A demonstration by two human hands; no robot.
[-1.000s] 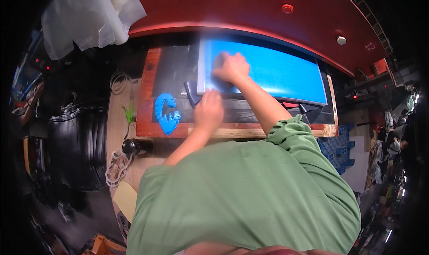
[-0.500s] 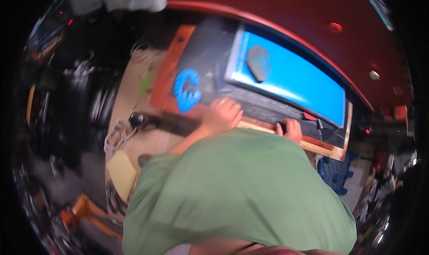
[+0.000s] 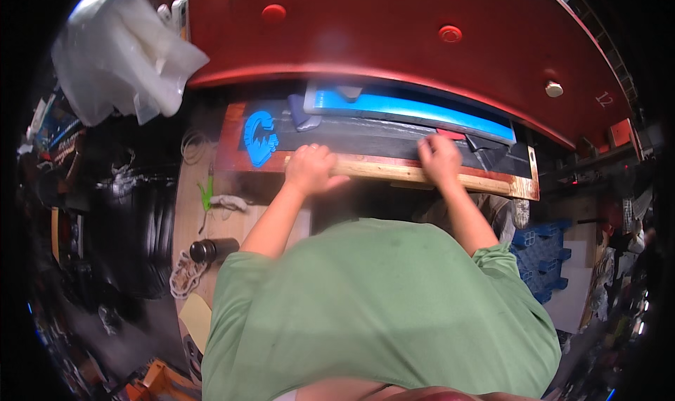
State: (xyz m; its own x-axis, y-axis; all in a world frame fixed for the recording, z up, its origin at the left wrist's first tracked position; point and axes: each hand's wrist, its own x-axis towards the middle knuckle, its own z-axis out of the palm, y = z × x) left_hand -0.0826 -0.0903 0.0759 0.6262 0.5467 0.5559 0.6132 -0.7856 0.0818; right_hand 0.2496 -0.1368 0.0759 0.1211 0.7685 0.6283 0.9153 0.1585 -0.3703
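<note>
A dark board with a wooden rim lies before me, its far part under the overhang of a large red panel. My left hand has its fingers hooked over the near rim, thumb stretched along the wood. To its right, my right hand curls over the same rim, fingertips by a small red piece. A bright blue slab rests on the board's far side. On it a grey flat lump shows only in part. A blue toothed, drop-shaped piece lies at the board's left end.
A wooden tabletop at left bears a black bottle, pale rope and a green tool. Crumpled clear plastic sheeting hangs at upper left. Low at right are blue plastic pallets.
My view has swung, showing more of the red panel. The board and blue slab now sit further under its edge. My arms reach further forward, and the right hand's black thing no longer shows.
</note>
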